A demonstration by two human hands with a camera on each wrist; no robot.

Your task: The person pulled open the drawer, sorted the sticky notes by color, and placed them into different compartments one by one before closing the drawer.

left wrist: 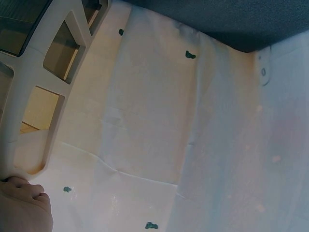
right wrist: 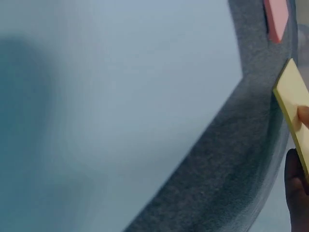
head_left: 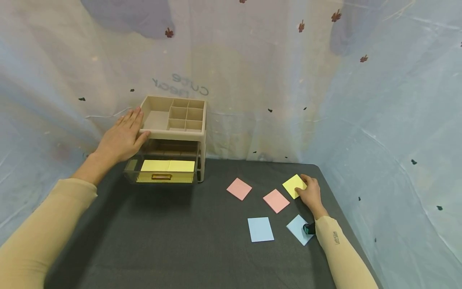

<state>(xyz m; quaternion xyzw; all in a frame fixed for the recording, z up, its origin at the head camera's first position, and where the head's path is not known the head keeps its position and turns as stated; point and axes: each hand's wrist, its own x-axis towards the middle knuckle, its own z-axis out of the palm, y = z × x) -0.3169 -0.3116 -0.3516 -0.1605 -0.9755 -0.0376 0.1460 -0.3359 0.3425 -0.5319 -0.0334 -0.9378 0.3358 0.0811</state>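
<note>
At frame right, my right fingers (head_left: 306, 178) pinch a yellow pad (head_left: 293, 186); at frame left, my left fingers (head_left: 135, 118) lie straight against the organizer (head_left: 175, 135).

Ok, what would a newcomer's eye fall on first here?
Probably the beige organizer at the back left of the dark table, its open drawer holding yellow pads, the left hand against the organizer's left edge. Next, toward the right edge, the right hand pinching a yellow pad, with pink pads and blue pads nearby.
</note>
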